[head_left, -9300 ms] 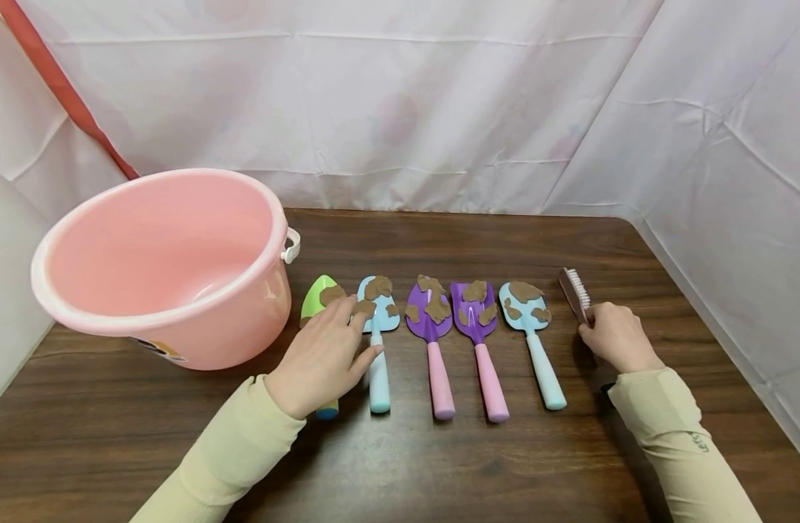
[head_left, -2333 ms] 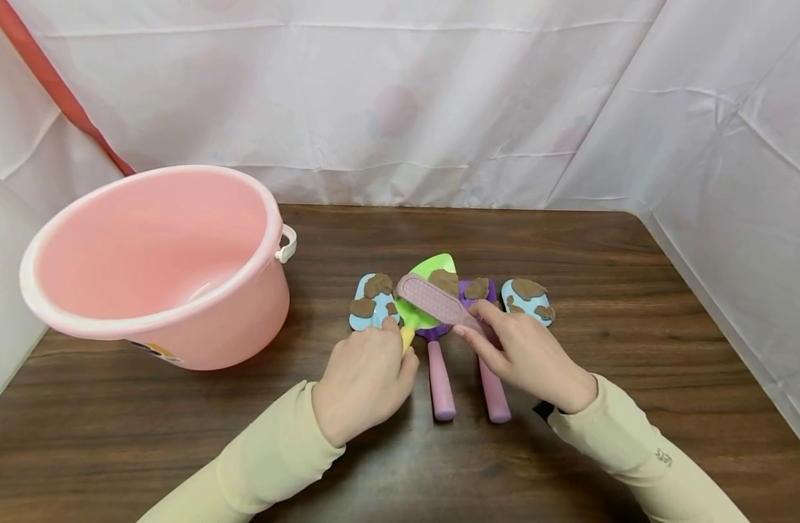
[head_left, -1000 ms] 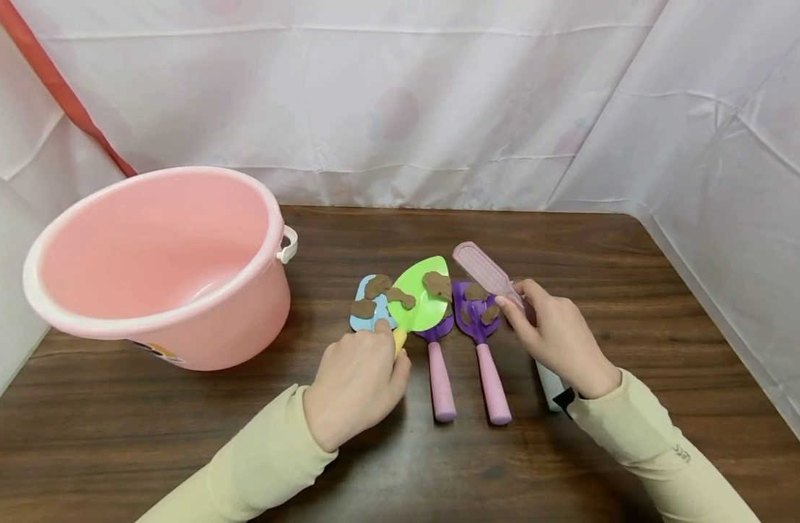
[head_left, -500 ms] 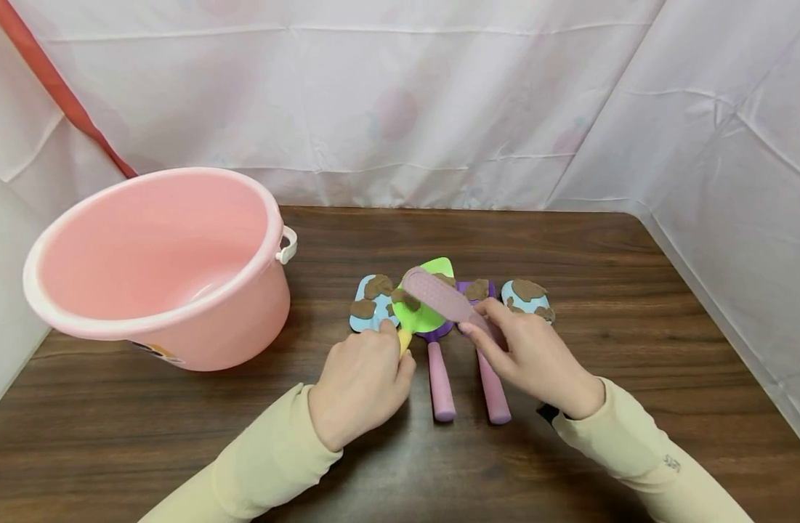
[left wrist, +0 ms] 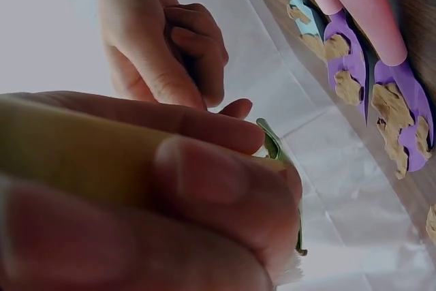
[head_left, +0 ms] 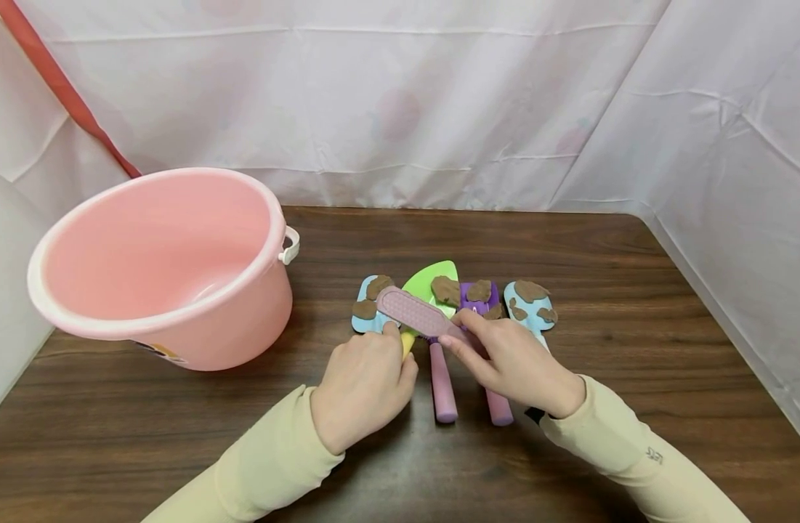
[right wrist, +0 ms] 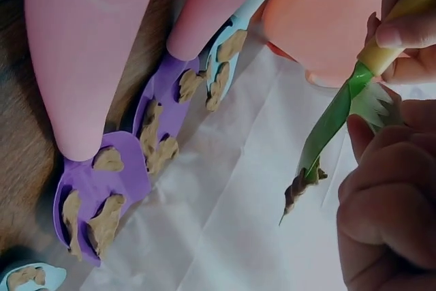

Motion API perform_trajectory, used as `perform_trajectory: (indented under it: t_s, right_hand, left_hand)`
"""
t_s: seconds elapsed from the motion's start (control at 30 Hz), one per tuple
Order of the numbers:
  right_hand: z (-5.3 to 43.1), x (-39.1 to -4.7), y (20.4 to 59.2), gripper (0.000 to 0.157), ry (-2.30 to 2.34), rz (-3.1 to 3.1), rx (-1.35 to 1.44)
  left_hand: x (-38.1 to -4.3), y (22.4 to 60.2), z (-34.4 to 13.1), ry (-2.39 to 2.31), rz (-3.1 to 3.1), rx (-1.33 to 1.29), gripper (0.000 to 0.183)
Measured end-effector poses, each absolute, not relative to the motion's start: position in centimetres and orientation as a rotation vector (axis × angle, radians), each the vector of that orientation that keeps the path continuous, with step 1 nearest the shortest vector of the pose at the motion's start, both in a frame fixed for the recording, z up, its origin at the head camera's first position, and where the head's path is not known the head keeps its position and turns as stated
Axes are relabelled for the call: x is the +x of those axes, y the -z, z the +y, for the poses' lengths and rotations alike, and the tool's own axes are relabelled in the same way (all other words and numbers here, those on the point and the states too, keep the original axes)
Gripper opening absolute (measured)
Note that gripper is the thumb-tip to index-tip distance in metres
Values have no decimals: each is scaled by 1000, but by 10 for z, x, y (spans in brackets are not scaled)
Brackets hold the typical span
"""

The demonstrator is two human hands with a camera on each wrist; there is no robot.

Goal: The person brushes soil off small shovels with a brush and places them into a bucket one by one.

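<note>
Left grip (head_left: 363,385) and right grip (head_left: 517,361) curled

To the left the bucket (head_left: 245,330) stands tall, its white lug (head_left: 293,245) jutting out, so a hand would have to go round or over it. Between it and the left blue trowel (head_left: 367,324) runs an open strip of table (head_left: 609,276). The middle is jammed: left hand (head_left: 363,385), right hand (head_left: 520,359), brush (head_left: 413,311) and green trowel (head_left: 432,276) crowd over the purple trowels (head_left: 443,385). There's room behind, up to the curtain (head_left: 347,102), and right of the right blue trowel (head_left: 527,312).
</note>
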State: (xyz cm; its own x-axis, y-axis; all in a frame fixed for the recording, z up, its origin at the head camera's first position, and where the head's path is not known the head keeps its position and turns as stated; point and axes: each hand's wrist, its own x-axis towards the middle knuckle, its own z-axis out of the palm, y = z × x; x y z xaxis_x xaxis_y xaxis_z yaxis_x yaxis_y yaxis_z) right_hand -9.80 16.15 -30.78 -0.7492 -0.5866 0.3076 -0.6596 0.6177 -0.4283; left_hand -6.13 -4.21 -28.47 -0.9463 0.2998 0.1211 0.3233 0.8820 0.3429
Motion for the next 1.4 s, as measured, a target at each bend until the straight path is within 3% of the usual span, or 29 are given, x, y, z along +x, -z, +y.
perform_trajectory:
  t_s: [1.0,1.4]
  right_hand:
    - [174,-109,314,17,-679,-2595,956]
    - [199,-121,313,11,-637,-2569,720]
  left_hand:
    - [-60,286,-43,564,-2919,-521,21]
    - [-57,287,-52,588,-2935,-466,21]
